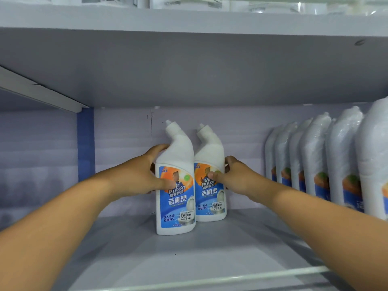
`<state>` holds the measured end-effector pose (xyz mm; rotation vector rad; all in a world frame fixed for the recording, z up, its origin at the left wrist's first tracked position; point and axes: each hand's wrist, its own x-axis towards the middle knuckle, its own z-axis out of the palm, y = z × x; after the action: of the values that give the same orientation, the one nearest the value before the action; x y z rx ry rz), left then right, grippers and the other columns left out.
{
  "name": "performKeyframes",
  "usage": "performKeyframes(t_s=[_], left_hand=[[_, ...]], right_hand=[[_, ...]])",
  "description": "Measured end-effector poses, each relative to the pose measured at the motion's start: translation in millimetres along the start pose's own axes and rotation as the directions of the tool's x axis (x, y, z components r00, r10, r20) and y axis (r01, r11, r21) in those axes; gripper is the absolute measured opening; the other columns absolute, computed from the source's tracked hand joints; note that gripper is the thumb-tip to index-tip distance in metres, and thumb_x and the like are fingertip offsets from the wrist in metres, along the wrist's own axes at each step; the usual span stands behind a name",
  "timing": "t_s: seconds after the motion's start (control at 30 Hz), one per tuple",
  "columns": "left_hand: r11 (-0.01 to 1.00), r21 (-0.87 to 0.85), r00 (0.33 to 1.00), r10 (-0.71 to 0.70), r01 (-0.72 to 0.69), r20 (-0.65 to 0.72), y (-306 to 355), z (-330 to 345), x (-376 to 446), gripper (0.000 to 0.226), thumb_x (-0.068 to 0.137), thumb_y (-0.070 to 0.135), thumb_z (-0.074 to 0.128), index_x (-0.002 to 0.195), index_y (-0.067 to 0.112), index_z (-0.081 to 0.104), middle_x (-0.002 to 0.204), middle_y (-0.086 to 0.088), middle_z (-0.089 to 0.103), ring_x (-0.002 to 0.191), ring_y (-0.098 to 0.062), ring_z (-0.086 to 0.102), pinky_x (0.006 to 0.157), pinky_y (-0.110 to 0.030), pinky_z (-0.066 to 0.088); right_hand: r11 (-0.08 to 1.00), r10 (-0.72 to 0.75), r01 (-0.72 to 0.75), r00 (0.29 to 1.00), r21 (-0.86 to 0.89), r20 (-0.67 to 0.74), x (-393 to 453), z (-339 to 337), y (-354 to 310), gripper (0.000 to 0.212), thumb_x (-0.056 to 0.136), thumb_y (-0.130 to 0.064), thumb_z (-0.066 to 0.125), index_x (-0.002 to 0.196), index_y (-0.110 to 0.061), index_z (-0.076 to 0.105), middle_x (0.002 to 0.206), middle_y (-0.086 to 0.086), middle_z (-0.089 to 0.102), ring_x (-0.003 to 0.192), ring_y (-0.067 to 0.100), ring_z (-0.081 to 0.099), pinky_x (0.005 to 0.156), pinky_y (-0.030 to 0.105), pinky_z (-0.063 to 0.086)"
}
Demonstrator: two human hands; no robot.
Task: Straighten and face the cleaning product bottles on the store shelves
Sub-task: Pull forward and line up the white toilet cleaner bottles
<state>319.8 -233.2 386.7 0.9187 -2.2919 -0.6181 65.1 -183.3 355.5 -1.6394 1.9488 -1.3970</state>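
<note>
Standing upright mid-shelf [210, 259], far from the front edge, two toilet-cleaner bottles touch side by side, labels facing out. The left bottle [175, 185] sits slightly nearer, grasped by the left hand [147, 175]; the right hand [233, 175] clasps the right bottle [210, 185].

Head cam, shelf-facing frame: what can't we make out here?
- Left hand: fingers hidden behind the left bottle; only the thumb shows on its label.
- Right hand: most fingers hidden behind the right bottle.
- Wrapped bottles: nearest one cut off by the right edge; labels partly covered by the right forearm.
- Price stickers: barcode digits too small.
- Upper shelf goods: blurred, cut by the top edge.
</note>
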Motion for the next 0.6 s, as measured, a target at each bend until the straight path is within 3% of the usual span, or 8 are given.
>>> performKeyframes(t_s=[0.07, 0.13, 0.23, 0.27, 0.33, 0.4, 0.5, 0.6], left_hand=[[0.986, -0.152, 0.989, -0.084, 0.065, -0.120, -3.4, -3.0, 9.6, 0.074, 0.082, 0.069, 0.060, 0.142, 0.037, 0.033, 0.107, 0.000, 0.070, 0.098, -0.017, 0.070, 0.085, -0.034, 0.059], [0.878, -0.444, 0.946, -0.276, 0.178, -0.167, -18.4, -2.8, 24.4, 0.099, 0.074, 0.088, 0.038, 0.147, 0.021, 0.040, 0.121, -0.010, 0.065, 0.112, -0.026, 0.063, 0.101, -0.041, 0.051], [0.664, -0.650, 0.922, -0.348, 0.370, 0.169, -43.0, 10.8, 35.2, 0.137, 0.042, 0.107, 0.041, 0.137, 0.010, 0.051, 0.136, -0.014, 0.057, 0.127, -0.028, 0.054, 0.114, -0.043, 0.038], [0.618, -0.685, 0.919, -0.317, 0.386, 0.233, -46.0, 17.8, 36.2, 0.133, 0.037, 0.108, 0.043, 0.123, 0.008, 0.058, 0.133, -0.010, 0.057, 0.122, -0.027, 0.056, 0.112, -0.041, 0.041], [0.595, -0.709, 0.923, -0.298, 0.379, 0.243, -38.5, 29.3, 34.6, 0.117, 0.064, 0.102, 0.030, 0.109, 0.003, 0.073, 0.127, -0.011, 0.067, 0.117, -0.029, 0.064, 0.099, -0.042, 0.050], [0.625, -0.697, 0.929, -0.322, 0.352, 0.181, -36.3, 35.3, 38.9, 0.112, 0.078, 0.093, 0.016, 0.112, 0.004, 0.074, 0.123, -0.018, 0.072, 0.117, -0.034, 0.067, 0.098, -0.047, 0.052], [0.610, -0.711, 0.929, -0.325, 0.348, 0.176, -39.0, 35.2, 38.7, 0.121, 0.069, 0.099, 0.018, 0.122, 0.001, 0.067, 0.132, -0.022, 0.064, 0.127, -0.038, 0.060, 0.108, -0.049, 0.048], [0.638, -0.687, 0.931, -0.323, 0.347, 0.171, -41.1, 35.3, 39.6, 0.115, 0.075, 0.095, 0.016, 0.121, 0.004, 0.069, 0.128, -0.022, 0.068, 0.123, -0.037, 0.063, 0.106, -0.050, 0.050]], right_hand=[[0.987, 0.085, -0.082, 0.996, 0.138, -0.012, 0.1, 2.2, -4.1, 0.057, 0.095, -0.056, 0.058, 0.134, -0.017, 0.040, 0.108, -0.002, 0.066, 0.092, 0.012, 0.066, 0.075, 0.026, 0.054], [0.935, 0.138, -0.126, 0.990, 0.331, -0.012, 6.8, 2.6, -3.2, 0.066, 0.098, -0.066, 0.042, 0.141, -0.017, 0.043, 0.115, 0.004, 0.069, 0.103, 0.020, 0.068, 0.093, 0.036, 0.054], [0.808, 0.135, -0.148, 0.989, 0.571, 0.065, 6.1, 4.2, -4.7, 0.060, 0.101, -0.064, 0.028, 0.122, -0.018, 0.060, 0.104, 0.003, 0.076, 0.099, 0.016, 0.070, 0.083, 0.029, 0.053], [0.785, 0.137, -0.158, 0.987, 0.599, 0.081, 4.9, 5.8, -5.1, 0.061, 0.101, -0.065, 0.026, 0.119, -0.020, 0.062, 0.100, 0.003, 0.078, 0.098, 0.017, 0.071, 0.083, 0.031, 0.054], [0.763, 0.138, -0.169, 0.986, 0.624, 0.099, 5.5, 9.7, -5.6, 0.063, 0.100, -0.068, 0.025, 0.120, -0.021, 0.063, 0.099, 0.004, 0.080, 0.097, 0.020, 0.073, 0.086, 0.035, 0.055], [0.759, 0.153, -0.186, 0.982, 0.624, 0.107, 4.2, 10.8, -8.4, 0.065, 0.098, -0.070, 0.025, 0.122, -0.022, 0.063, 0.101, 0.005, 0.080, 0.098, 0.021, 0.074, 0.088, 0.037, 0.056], [0.764, 0.172, -0.222, 0.975, 0.606, 0.142, 5.4, 9.2, -7.8, 0.068, 0.096, -0.073, 0.026, 0.126, -0.023, 0.061, 0.108, 0.005, 0.078, 0.106, 0.024, 0.072, 0.100, 0.045, 0.052], [0.754, 0.177, -0.233, 0.972, 0.615, 0.151, 3.5, 8.4, -9.1, 0.066, 0.097, -0.072, 0.028, 0.126, -0.023, 0.061, 0.108, 0.005, 0.078, 0.105, 0.024, 0.073, 0.094, 0.044, 0.055]])
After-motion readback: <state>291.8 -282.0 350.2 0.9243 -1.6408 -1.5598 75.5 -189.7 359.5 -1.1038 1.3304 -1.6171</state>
